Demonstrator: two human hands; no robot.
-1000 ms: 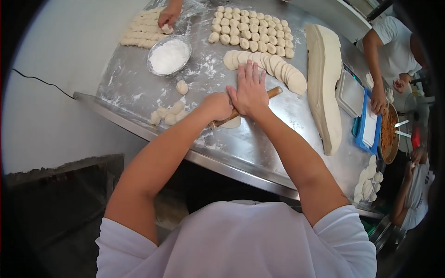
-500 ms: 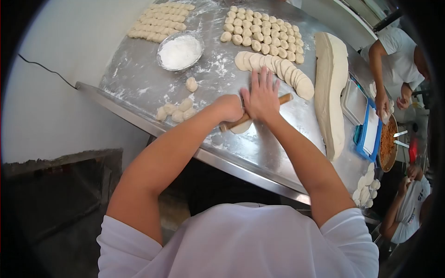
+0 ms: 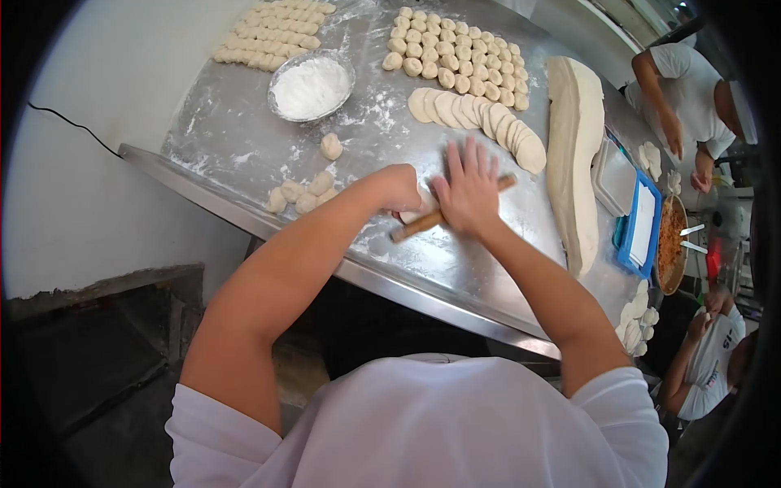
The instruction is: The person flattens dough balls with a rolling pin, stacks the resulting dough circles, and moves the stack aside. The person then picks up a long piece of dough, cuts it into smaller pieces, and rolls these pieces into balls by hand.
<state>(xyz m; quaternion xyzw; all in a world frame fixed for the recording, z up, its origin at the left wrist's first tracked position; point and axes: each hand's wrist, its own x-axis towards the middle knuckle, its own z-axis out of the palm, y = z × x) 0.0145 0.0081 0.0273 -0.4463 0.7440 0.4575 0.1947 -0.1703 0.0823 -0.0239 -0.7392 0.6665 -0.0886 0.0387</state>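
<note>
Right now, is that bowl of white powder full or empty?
Not empty: white powder covers most of the inside of the bowl. I cannot tell how deep it goes.

From my distant post, my right hand [image 3: 468, 195] is drawing the brown wooden rolling pin [image 3: 421, 225] closer to me. My left hand [image 3: 400, 191] is now touching the flat pale dough round [image 3: 417, 211], which is showing beyond the pin instead of before it. A co-worker's hand [image 3: 672, 134] is retreating from the round orange-filled pan [image 3: 669, 248].
</note>
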